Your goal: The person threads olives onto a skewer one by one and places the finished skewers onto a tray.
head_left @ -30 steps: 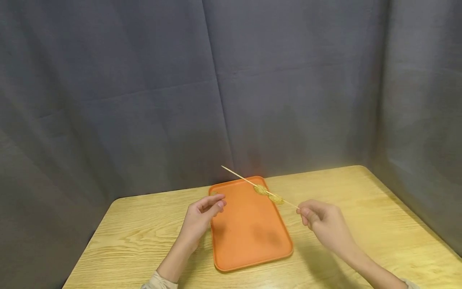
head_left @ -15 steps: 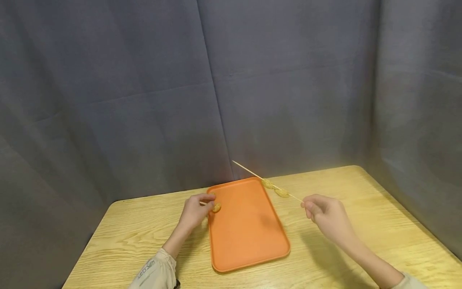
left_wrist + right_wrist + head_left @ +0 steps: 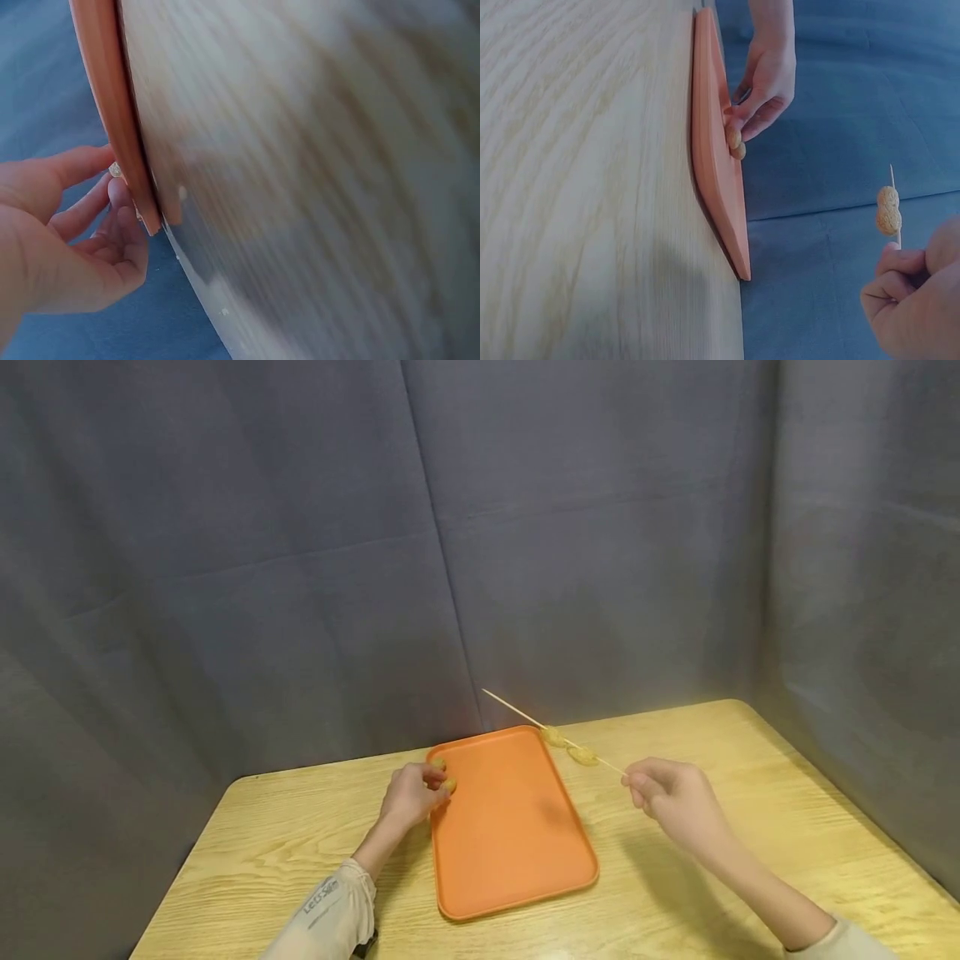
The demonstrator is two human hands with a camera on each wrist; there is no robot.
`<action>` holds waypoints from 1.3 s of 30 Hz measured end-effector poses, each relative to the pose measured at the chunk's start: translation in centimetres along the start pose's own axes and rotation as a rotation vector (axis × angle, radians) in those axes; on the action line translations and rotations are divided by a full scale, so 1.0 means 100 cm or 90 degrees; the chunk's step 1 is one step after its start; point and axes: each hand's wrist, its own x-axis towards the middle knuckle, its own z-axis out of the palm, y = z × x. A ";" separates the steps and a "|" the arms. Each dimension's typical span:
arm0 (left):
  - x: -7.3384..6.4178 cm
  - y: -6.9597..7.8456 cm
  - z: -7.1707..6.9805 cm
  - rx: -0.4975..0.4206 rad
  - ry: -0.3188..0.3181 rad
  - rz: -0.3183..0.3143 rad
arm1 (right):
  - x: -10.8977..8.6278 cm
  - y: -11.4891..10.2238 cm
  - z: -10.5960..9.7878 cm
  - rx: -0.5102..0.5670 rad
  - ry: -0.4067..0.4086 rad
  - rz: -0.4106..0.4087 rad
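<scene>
My right hand (image 3: 671,797) pinches the lower end of a thin wooden skewer (image 3: 517,712), raised to the right of the orange tray (image 3: 513,835). Two tan, pitted peanuts are threaded on the skewer, the farther peanut (image 3: 553,737) and the nearer peanut (image 3: 582,755). Over the tray's far left corner, my left hand (image 3: 408,793) has thumb and fingers around a peanut (image 3: 449,786). Another peanut (image 3: 438,764) sits beside its fingertips. In the left wrist view, a small piece of peanut (image 3: 115,169) shows between the fingertips, close to the tray wall.
The tray lies on a light wood table (image 3: 285,852), near its far edge. Dark grey-blue curtain (image 3: 600,568) stands behind the table and along both sides.
My left hand has come down to the tray's left side and closed its fingertips around a peanut. The right hand has shifted slightly up with the skewer.
</scene>
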 end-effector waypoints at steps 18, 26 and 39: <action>-0.004 -0.001 -0.010 -0.093 0.001 0.050 | 0.004 -0.003 0.003 0.036 -0.035 0.016; -0.028 0.016 -0.035 -0.169 0.061 0.064 | 0.001 -0.010 0.005 0.072 -0.062 0.020; -0.049 0.032 -0.061 -0.500 0.011 -0.009 | -0.011 -0.020 0.010 0.099 -0.125 -0.006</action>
